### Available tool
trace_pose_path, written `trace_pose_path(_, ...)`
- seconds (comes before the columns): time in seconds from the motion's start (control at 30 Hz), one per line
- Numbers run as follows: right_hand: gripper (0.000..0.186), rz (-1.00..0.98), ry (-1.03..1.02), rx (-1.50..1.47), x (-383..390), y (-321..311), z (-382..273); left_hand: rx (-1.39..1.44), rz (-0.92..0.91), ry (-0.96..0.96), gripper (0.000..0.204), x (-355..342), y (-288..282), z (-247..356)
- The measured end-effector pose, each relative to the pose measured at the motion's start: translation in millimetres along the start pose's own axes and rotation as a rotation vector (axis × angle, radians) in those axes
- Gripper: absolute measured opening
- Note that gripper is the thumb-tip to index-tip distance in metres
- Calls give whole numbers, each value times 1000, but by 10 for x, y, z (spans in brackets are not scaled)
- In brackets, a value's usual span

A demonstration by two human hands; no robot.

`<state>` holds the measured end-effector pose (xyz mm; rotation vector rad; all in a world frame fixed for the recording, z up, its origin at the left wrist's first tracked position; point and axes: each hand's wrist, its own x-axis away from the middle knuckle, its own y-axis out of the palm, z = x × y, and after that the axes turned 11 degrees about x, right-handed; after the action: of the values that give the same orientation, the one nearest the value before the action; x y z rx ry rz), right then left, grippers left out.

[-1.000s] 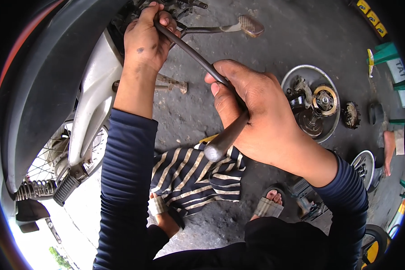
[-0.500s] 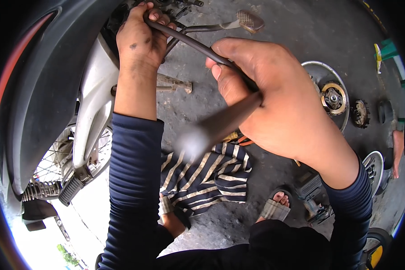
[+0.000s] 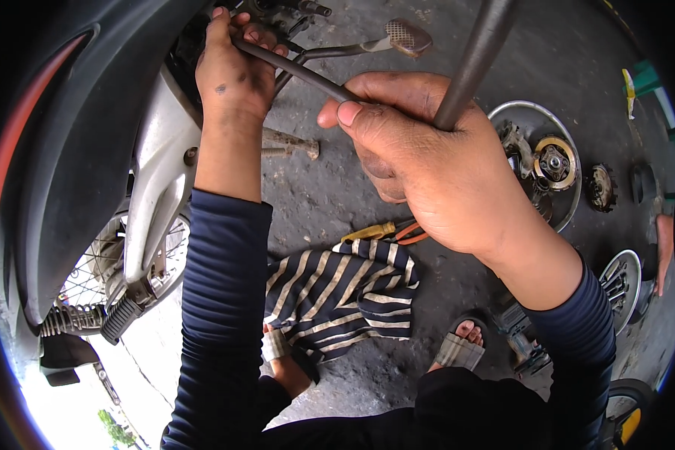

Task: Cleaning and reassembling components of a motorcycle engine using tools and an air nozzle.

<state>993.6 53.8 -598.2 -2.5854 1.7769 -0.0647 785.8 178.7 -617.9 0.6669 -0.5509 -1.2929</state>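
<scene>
A long, dark metal wrench (image 3: 296, 71) runs from the motorcycle's underside to my right side. Its second bar sticks up at an angle above my right fist; whether it is a T or an L shape is hidden in the grip. My right hand (image 3: 435, 157) is closed round the wrench where the bars meet, thumb lying along the shaft. My left hand (image 3: 236, 71) curls its fingers round the shaft's far end, close against the motorcycle (image 3: 67, 135). The fitting at that end is hidden behind the fingers. Just right of my left hand juts a foot pedal (image 3: 409, 39).
A striped cloth (image 3: 345, 296) lies on the floor between my feet, with a yellow-handled tool (image 3: 369, 232) and orange-handled pliers (image 3: 412, 234) above it. At right are a metal basin (image 3: 574, 202) of parts, a round toothed part (image 3: 601, 187) and a second dish (image 3: 624, 289).
The wrench has turned in my right hand: its free bar pointed toward me at lower left and now points up to the right. My right wrist has rotated; my left hand stays nearly in place.
</scene>
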Motion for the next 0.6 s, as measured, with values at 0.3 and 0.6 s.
trace_pose_path(0.3,31,-231,290,-949,38,38,67,-168,-42,16,43,491,67,-148)
trace_pose_path(0.6,38,90,115,-402,200,7,189,-26,-178,-78,32,385,-8,-35)
